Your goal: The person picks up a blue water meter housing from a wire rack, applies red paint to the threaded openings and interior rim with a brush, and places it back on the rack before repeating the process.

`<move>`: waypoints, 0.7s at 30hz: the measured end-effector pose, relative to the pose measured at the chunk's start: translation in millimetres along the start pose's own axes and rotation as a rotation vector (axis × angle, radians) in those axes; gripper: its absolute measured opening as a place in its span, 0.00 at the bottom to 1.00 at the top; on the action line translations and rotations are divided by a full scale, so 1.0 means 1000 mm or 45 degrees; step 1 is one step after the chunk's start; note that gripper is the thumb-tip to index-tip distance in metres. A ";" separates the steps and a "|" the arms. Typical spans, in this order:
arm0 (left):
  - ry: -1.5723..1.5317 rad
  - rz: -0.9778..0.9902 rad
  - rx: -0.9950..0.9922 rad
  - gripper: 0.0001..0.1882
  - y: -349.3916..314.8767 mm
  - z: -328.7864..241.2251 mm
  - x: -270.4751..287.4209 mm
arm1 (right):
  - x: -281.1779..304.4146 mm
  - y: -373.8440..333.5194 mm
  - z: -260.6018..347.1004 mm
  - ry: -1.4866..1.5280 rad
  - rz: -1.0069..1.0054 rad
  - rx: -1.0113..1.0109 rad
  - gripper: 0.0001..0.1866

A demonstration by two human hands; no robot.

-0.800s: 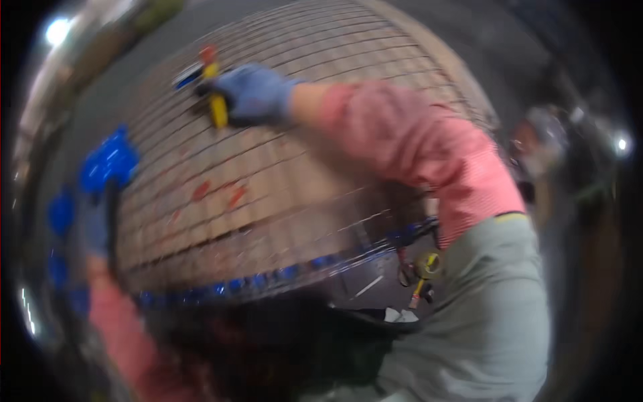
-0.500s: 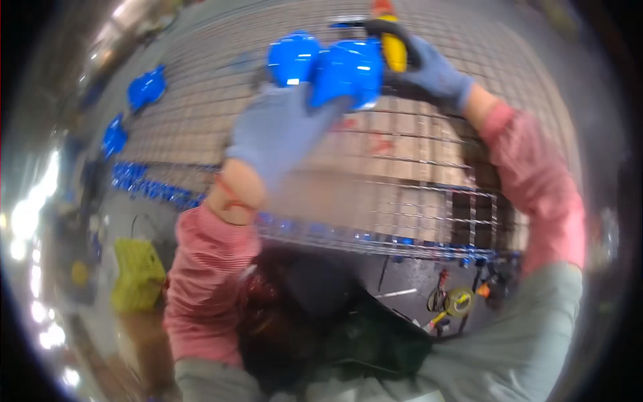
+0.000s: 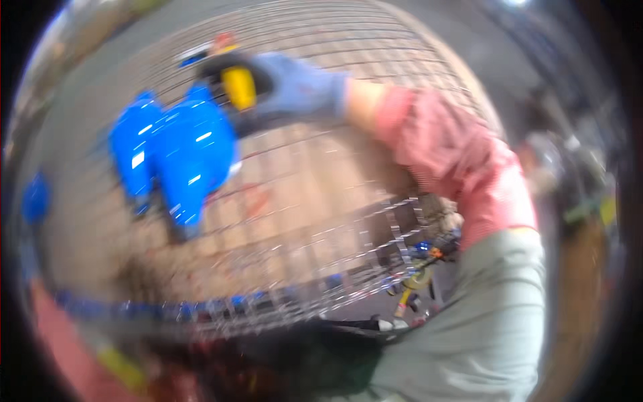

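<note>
Around my hands I see a wire mesh panel over brown boards, with glossy blue moulded pieces blurred just left of the tool. My gloved right hand grips a yellow-handled tool against the mesh's upper part; my left hand isn't visible.

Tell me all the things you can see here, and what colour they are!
Wire mesh panel: one, silvery grey, fills the middle of the view.
Blue plastic pieces: two side by side, shiny blue, left of centre on the mesh.
Yellow-handled tool: one, yellow and black, top centre, gripped in the right hand.
Small tools: a few, yellow and red, blurred, on the floor below the mesh.
Right hand: blue glove, pink sleeve, closed on the tool.
Left hand: not in view.
</note>
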State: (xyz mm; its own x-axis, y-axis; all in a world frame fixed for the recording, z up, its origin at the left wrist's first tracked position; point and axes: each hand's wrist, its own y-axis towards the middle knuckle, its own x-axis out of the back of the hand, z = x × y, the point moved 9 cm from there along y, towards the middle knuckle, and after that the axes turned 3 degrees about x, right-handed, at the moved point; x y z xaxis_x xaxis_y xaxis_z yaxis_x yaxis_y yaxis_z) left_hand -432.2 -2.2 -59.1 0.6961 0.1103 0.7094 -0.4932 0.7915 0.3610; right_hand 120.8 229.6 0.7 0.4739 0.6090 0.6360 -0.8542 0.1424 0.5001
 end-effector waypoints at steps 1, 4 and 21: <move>-0.131 -0.021 -0.057 0.25 0.038 -0.057 -0.003 | 0.001 0.002 -0.004 0.130 -0.026 -0.006 0.36; -0.441 -0.046 -0.174 0.25 0.115 -0.183 0.016 | 0.013 0.008 -0.008 -0.019 -0.014 0.104 0.34; -1.044 0.551 -0.069 0.29 0.062 -0.222 0.123 | 0.026 -0.009 -0.007 0.001 -0.008 -0.032 0.40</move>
State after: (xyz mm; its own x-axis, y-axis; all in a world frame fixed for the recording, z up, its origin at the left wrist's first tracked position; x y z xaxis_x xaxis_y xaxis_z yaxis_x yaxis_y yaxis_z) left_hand -260.7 193.9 -83.8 -0.1399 -0.0407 0.9893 -0.5846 0.8098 -0.0494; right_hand 139.4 249.5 8.8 0.4790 0.6087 0.6325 -0.8564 0.1658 0.4889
